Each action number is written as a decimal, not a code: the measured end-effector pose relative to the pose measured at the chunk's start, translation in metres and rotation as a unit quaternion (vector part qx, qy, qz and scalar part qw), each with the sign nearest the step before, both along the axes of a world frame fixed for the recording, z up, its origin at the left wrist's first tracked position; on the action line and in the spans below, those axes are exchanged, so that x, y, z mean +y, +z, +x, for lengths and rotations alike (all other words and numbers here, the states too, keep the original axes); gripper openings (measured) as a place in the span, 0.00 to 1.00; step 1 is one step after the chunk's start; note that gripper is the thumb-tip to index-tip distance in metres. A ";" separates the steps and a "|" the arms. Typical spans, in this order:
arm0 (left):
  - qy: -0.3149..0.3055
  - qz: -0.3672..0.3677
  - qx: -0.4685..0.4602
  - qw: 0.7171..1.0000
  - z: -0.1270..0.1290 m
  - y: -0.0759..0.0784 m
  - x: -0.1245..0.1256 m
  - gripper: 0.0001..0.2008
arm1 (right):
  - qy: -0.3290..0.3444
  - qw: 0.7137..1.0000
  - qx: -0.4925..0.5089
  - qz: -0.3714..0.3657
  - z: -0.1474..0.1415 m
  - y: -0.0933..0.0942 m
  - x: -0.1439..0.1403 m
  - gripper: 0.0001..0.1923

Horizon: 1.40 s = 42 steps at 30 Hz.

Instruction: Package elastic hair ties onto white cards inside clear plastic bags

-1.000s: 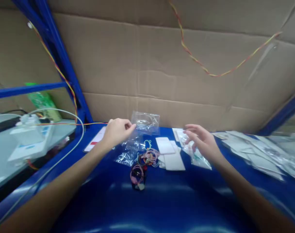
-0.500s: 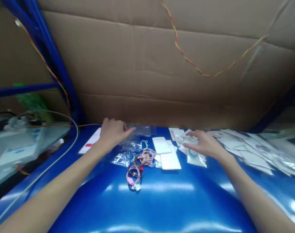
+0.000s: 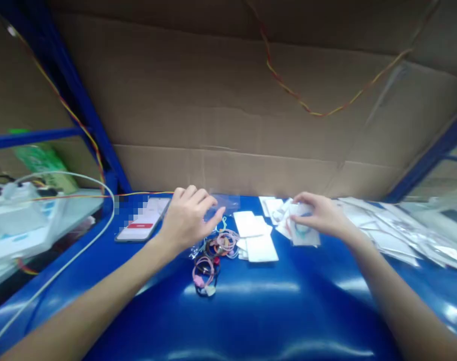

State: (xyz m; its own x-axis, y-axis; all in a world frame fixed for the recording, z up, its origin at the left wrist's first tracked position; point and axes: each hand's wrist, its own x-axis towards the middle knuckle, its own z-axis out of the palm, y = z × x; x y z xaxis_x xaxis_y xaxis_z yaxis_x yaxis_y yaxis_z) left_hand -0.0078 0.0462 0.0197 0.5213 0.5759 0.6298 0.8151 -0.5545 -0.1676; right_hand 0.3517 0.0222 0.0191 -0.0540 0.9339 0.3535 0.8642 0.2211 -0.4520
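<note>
"What's nearest the person?"

"Bare blue tabletop (image 3: pixel 247 321), then a heap of looped bands (image 3: pixel 226 242), a pink one trailing at its near end. Some white cards (image 3: pixel 262 248) lie just to its right."

"And the hands?"

"The left hand (image 3: pixel 189 216) arches beside the heap, thumb parted from the fingers, nothing visible in its grasp. The right hand (image 3: pixel 318 214) is over a clear packet (image 3: pixel 305 237) with a bluish ring showing inside; thumb and fingers stand apart. Whether they touch the film, I can't tell."

"Which step, would you say?"

"Arranging the packet on the right, I'd judge, with the left hand free. A next move would call for a light fingertip pinch; thin film could slip or stick to its neighbours."

"Anything farther back?"

"Clear film (image 3: pixel 229 201) past the left hand, then a cardboard wall (image 3: pixel 228 125) behind it all."
</note>
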 end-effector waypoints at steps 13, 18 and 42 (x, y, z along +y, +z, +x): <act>-0.086 -0.183 0.075 0.977 0.001 -0.020 0.010 0.18 | 0.081 0.933 0.347 -0.051 -0.045 0.007 -0.015 0.15; -0.056 -0.192 0.054 0.978 0.000 -0.024 0.014 0.21 | 0.067 0.889 0.444 -0.087 -0.062 -0.002 -0.018 0.15; -0.257 -0.527 -0.422 0.692 0.029 -0.019 -0.031 0.10 | 0.194 0.792 0.529 -0.233 -0.097 -0.020 -0.035 0.19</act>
State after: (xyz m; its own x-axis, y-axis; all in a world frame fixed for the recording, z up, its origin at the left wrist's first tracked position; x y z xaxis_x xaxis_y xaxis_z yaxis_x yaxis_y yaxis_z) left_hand 0.0212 0.0152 0.0012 0.5297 0.8227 0.2061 0.0265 -0.2590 0.9655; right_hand 0.2544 -0.0127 -0.0010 -0.2720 0.9622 0.0134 -0.1459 -0.0274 -0.9889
